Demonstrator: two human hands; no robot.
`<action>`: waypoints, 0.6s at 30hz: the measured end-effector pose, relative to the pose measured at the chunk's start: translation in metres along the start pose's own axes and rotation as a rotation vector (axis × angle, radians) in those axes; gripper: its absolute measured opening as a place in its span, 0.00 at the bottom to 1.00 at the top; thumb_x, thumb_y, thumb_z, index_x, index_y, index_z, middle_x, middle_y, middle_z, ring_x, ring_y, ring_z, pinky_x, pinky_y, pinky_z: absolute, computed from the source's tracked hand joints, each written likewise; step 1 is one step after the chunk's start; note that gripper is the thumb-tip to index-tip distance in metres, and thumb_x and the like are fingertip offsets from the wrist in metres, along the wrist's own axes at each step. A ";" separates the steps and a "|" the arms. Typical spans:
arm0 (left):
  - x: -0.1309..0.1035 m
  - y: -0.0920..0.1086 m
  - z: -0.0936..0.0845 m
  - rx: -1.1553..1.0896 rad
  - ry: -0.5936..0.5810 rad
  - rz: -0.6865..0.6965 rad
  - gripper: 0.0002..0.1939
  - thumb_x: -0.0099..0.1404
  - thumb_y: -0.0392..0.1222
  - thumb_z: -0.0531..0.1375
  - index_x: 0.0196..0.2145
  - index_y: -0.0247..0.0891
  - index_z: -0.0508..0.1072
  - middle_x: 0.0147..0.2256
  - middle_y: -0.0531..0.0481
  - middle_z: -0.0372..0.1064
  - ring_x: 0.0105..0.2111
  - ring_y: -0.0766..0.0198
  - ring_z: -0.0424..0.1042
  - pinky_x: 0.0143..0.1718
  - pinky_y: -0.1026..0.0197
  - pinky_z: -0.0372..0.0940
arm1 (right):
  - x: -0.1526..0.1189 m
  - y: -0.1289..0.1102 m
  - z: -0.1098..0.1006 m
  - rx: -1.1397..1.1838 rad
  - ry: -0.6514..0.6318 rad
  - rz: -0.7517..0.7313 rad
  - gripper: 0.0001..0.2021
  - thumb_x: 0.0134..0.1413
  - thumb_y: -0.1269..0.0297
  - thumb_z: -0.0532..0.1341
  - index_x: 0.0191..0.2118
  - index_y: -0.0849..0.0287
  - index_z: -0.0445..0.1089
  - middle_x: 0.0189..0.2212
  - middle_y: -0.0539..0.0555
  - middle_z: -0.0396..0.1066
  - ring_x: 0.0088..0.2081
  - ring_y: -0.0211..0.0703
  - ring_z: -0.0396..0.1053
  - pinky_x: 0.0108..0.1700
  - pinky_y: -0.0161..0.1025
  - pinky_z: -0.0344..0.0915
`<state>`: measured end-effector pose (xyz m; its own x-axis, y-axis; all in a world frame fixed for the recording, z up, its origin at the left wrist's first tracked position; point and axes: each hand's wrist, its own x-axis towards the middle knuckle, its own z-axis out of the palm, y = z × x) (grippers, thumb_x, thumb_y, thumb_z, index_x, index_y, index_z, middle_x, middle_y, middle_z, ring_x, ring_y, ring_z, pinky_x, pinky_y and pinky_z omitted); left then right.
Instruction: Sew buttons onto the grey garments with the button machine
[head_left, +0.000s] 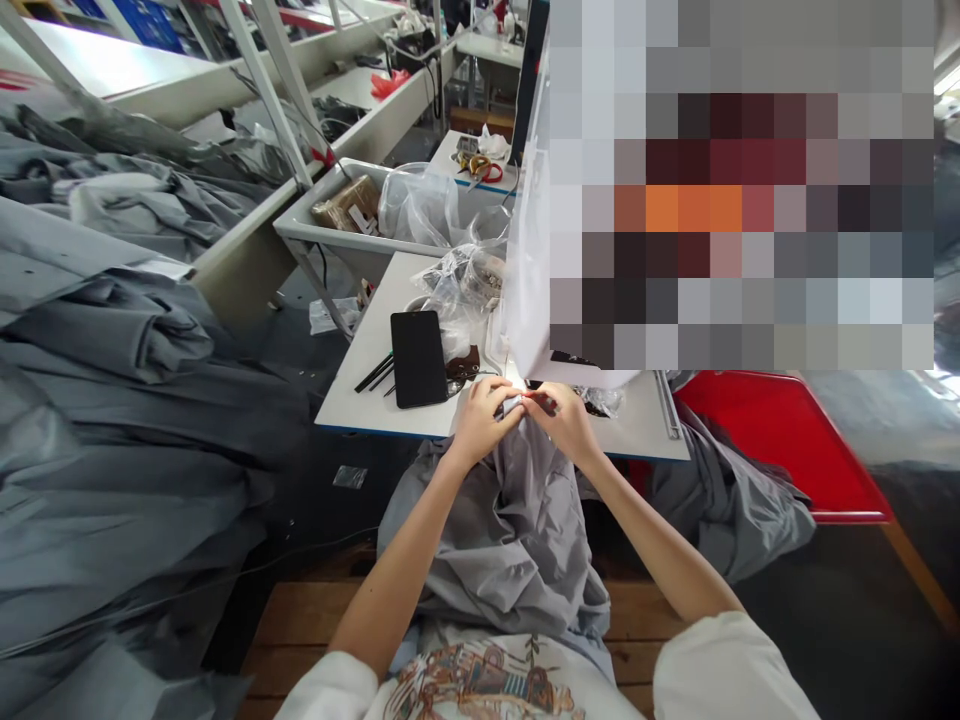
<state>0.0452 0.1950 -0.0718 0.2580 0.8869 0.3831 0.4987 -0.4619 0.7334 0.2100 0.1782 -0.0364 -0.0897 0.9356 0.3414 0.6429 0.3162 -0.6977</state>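
Grey fabric [517, 510] hangs from the front edge of the white table [356, 410] down over my lap. At that edge my left hand [484, 415] has its fingers closed on the top of the fabric. My right hand [559, 415] meets it from the right, thumb and fingertips pinched together close to the left fingertips. Whether the right fingertips hold the fabric or some small thing is too small to tell. Just behind both hands stands a white machine body [529, 270]. A black phone-like tablet [418, 360] lies left of my left hand, beside dark pens [375, 372].
Clear plastic bags [469, 280] lie behind the tablet. Large heaps of grey fabric [112, 400] fill the left side. At the right are a red tray [787, 440] and more hanging grey fabric [720, 490]. A trough [300, 215] holds a brown package [349, 205]. The upper right is pixelated.
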 end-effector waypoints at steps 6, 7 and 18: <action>0.001 -0.005 0.004 -0.011 0.031 0.053 0.11 0.63 0.45 0.61 0.43 0.42 0.74 0.46 0.47 0.66 0.49 0.59 0.64 0.54 0.56 0.59 | -0.006 0.002 0.022 0.108 0.305 0.250 0.15 0.60 0.53 0.52 0.37 0.59 0.67 0.34 0.54 0.70 0.36 0.43 0.67 0.39 0.38 0.62; 0.001 -0.006 0.005 -0.006 0.036 0.058 0.11 0.63 0.45 0.61 0.43 0.41 0.74 0.46 0.47 0.66 0.49 0.59 0.64 0.53 0.56 0.59 | -0.006 0.003 0.026 0.115 0.287 0.298 0.14 0.59 0.53 0.52 0.36 0.59 0.66 0.32 0.53 0.70 0.34 0.42 0.67 0.37 0.37 0.61; 0.002 -0.004 0.005 0.021 0.032 0.060 0.10 0.61 0.42 0.63 0.42 0.41 0.74 0.45 0.47 0.67 0.48 0.59 0.66 0.52 0.57 0.58 | -0.005 0.016 0.036 0.051 0.241 0.272 0.14 0.57 0.51 0.53 0.33 0.57 0.63 0.23 0.47 0.64 0.28 0.38 0.62 0.33 0.34 0.53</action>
<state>0.0472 0.1984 -0.0769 0.2615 0.8571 0.4437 0.5002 -0.5136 0.6972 0.1928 0.1842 -0.0720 0.2647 0.9247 0.2738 0.5796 0.0744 -0.8115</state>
